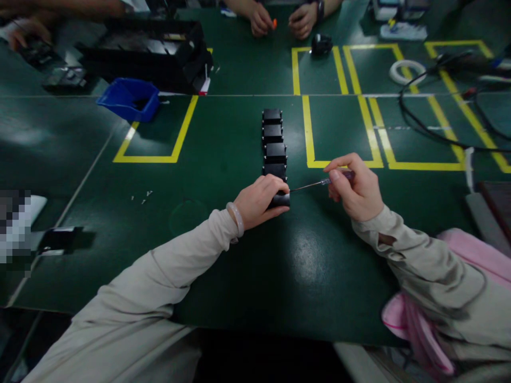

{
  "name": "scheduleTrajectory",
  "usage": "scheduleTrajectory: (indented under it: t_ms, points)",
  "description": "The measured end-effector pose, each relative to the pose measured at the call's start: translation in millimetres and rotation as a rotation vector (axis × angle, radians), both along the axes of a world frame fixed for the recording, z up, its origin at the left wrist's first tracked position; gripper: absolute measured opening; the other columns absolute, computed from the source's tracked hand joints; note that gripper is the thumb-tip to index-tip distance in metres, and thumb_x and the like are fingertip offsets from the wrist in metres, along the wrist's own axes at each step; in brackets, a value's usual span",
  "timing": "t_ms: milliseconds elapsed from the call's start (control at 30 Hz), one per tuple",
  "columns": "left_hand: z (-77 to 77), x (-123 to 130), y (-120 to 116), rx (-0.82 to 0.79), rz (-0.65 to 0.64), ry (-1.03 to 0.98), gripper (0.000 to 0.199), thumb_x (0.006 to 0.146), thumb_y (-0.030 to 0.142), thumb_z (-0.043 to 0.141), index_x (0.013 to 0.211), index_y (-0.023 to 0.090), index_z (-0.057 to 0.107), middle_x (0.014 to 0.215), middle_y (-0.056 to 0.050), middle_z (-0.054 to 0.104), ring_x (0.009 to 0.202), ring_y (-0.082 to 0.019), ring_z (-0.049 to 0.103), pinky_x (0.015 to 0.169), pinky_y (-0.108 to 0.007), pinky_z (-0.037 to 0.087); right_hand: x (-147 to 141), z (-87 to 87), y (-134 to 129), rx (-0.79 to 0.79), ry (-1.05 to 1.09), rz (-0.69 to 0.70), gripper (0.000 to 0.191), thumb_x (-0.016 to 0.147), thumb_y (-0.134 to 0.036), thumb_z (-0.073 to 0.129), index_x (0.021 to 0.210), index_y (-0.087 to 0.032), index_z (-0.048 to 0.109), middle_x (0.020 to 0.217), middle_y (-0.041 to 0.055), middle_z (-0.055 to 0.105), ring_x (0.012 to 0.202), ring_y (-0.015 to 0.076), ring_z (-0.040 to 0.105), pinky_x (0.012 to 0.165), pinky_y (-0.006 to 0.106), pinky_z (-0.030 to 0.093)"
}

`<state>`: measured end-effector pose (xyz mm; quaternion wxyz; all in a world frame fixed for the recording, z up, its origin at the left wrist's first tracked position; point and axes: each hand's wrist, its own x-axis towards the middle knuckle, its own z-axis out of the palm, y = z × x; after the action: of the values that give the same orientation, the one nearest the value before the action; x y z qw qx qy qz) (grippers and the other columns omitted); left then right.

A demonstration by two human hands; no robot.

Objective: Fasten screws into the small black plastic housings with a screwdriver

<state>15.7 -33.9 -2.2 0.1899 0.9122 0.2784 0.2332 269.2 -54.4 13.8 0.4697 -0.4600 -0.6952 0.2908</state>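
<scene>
My left hand [261, 201] grips a small black block [280, 200] at the near end of a column of similar black blocks [274, 152], which have small shiny bits at their sides. From the right, my right hand [355, 187] holds a screwdriver [319, 183] by its dark handle, nearly level. The tip of its thin shaft meets the right side of the held block; the exact contact is too small to tell. A few tiny screws [147, 194] lie on the green table [223, 266] left of my left hand.
A blue bin [131, 99] and black trays [147, 53] stand at the back left. Across the table are another person's hands [301, 21]. White tape roll [407, 72] and black cables [419, 119] lie right, pink cloth [415, 330] near my right sleeve.
</scene>
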Motion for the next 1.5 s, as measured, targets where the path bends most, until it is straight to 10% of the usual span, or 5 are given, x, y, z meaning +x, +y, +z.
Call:
scheduleTrajectory:
  t_ms: [1500]
  points:
    - [0.9, -0.6, -0.2, -0.022, 0.002, 0.004, 0.027, 0.093, 0.032, 0.061, 0.114, 0.017, 0.051, 0.113, -0.010, 0.060, 0.110, -0.024, 0.056, 0.097, -0.042, 0.049, 0.3, 0.0, 1.7, -0.038, 0.028, -0.009, 0.013, 0.097, -0.038, 0.056, 0.101, -0.025, 0.055, 0.055, -0.0079, 0.052, 0.039, 0.0085, 0.049, 0.038, 0.024, 0.038]
